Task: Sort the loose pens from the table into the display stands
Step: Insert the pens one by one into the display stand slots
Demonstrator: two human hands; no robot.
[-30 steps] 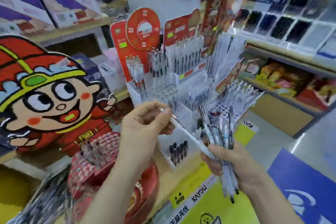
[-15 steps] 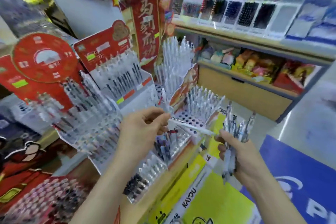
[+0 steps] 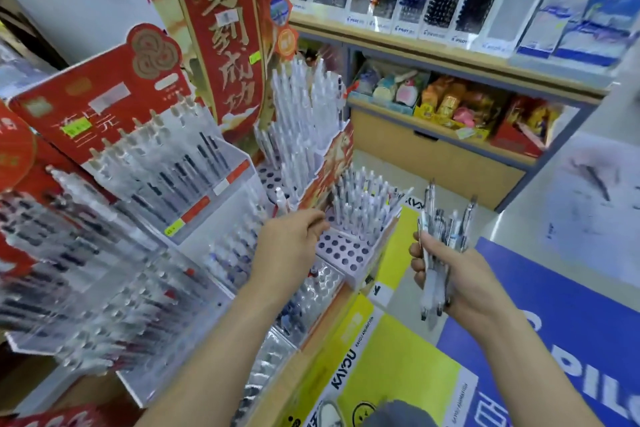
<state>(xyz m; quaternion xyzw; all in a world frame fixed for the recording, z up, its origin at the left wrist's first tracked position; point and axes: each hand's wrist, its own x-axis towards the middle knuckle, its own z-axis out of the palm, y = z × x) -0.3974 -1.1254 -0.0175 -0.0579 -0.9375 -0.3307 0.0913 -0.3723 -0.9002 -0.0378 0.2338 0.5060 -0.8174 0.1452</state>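
head view: wide, soft with blur toward the left edge.
loose pens: a bundle of pens [image 3: 441, 229] stands upright in the right hand [image 3: 450, 274], tips down and clips up, to the right of the stands and apart from them.
right hand grip: fingers wrapped round the bundle's lower barrels, closed on it.
left hand grip: the left hand [image 3: 291, 243] hangs just over the near-left corner of the perforated stand [image 3: 341, 250], fingers curled toward the thumb. i cannot tell whether they pinch a pen, as the fingertips are smeared.
perforated stand: white pens [image 3: 363, 204] fill its far rows, and the near rows show bare holes.
around: a taller stand [image 3: 301, 114] of white pens sits behind, clear tiered racks [image 3: 166, 166] to the left, a red banner [image 3: 221, 38] above, and a refill shelf [image 3: 415, 45] beyond.
risk, bundle: it fans out at the top, so a loosened grip could let one pen slide free and drop.
risk, placing: a pen lowered at a slant may miss its hole, or the wrist may knock over the pens standing behind.
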